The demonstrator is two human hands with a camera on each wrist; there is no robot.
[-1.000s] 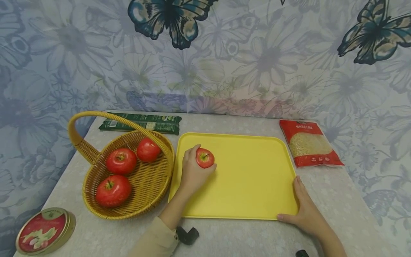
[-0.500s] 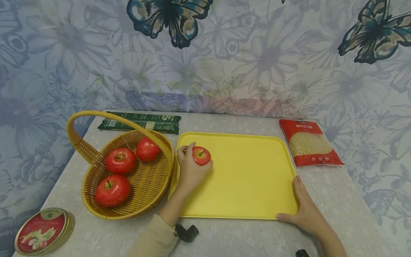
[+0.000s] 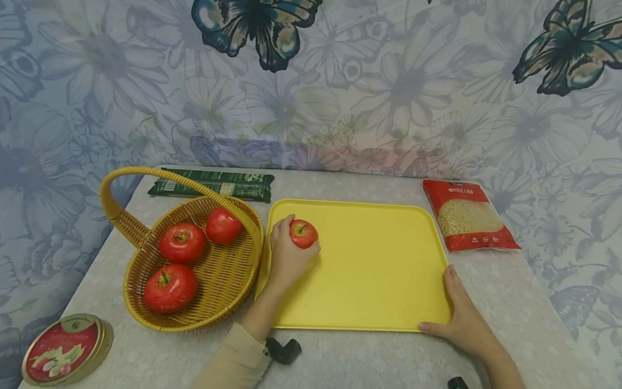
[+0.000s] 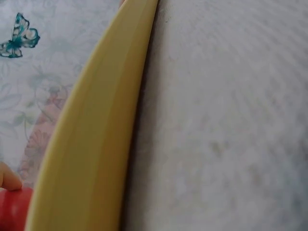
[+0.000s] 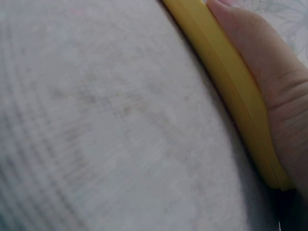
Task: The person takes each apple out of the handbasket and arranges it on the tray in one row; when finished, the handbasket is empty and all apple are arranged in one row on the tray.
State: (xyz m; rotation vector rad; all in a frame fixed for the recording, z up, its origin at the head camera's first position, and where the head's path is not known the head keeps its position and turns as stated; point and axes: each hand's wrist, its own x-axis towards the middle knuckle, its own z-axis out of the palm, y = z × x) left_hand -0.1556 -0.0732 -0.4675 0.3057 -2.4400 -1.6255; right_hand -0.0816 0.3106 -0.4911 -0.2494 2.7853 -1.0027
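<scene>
My left hand [image 3: 291,258] holds a small red apple [image 3: 303,234] over the left part of a yellow tray [image 3: 369,270], fingers on its far left side and thumb at its near right. In the left wrist view only a bit of the red apple [image 4: 14,209] and a fingertip show past the tray's rim [image 4: 91,144]. At the tray's near right corner rests my right hand [image 3: 464,319], its fingers straight along the side and its thumb on the front edge. The right wrist view shows that thumb [image 5: 264,53] against the yellow rim [image 5: 231,91].
A yellow wicker basket [image 3: 225,275] with a tall handle stands left of the tray, holding three red apples [image 3: 171,288]. Behind it lies a green packet [image 3: 243,186]. A red food bag [image 3: 468,216] sits at the back right, a round tin [image 3: 65,350] at the front left.
The left hand and the apple have shifted slightly left. Its fingers, spread apart half a second ago, are now closer together beside the apple. My right hand stays at the tray corner.
</scene>
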